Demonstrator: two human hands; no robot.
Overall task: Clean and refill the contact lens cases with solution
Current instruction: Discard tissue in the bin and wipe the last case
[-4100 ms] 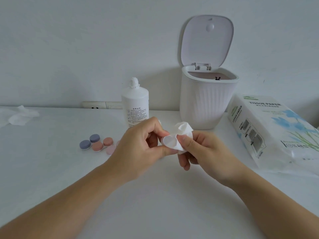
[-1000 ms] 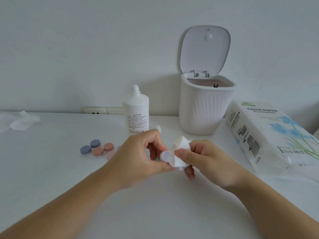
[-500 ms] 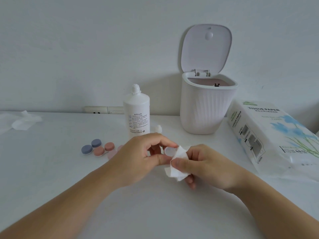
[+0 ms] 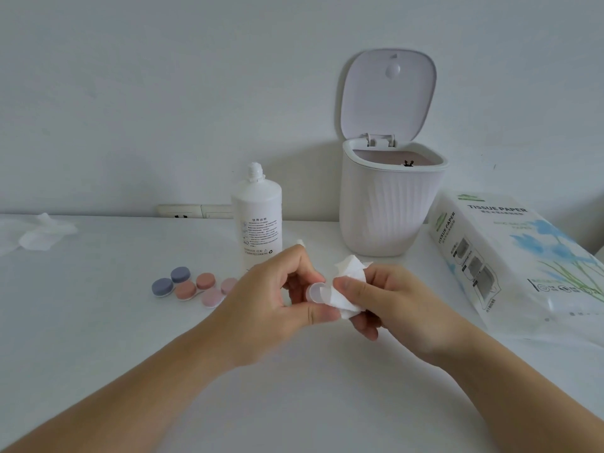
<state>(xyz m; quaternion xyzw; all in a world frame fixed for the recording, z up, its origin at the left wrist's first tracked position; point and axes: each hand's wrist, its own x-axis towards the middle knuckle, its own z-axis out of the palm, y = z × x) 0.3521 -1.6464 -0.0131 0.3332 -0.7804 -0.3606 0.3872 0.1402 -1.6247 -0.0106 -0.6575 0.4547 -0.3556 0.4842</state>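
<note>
My left hand (image 4: 274,299) pinches a small clear lens case part (image 4: 314,293) between thumb and fingers above the table. My right hand (image 4: 389,302) holds a crumpled white tissue (image 4: 348,289) and presses a corner of it into that clear part. Behind my left hand stands the white solution bottle (image 4: 260,220), uncapped, with its small cap partly hidden by my fingers. To the left lie three closed lens cases: a blue-grey one (image 4: 170,282), a salmon one (image 4: 195,286) and a pink one (image 4: 217,294), the last partly hidden by my left hand.
A white ribbed bin (image 4: 389,204) with its lid up stands at the back right. A tissue paper pack (image 4: 519,263) lies at the right edge. Used tissues (image 4: 39,233) lie at the far left. A wall socket strip (image 4: 192,211) runs behind the bottle.
The tissue corner has shifted from under the clear part into its opening, and my hands have stayed together in front of the bottle with small turning movements.
</note>
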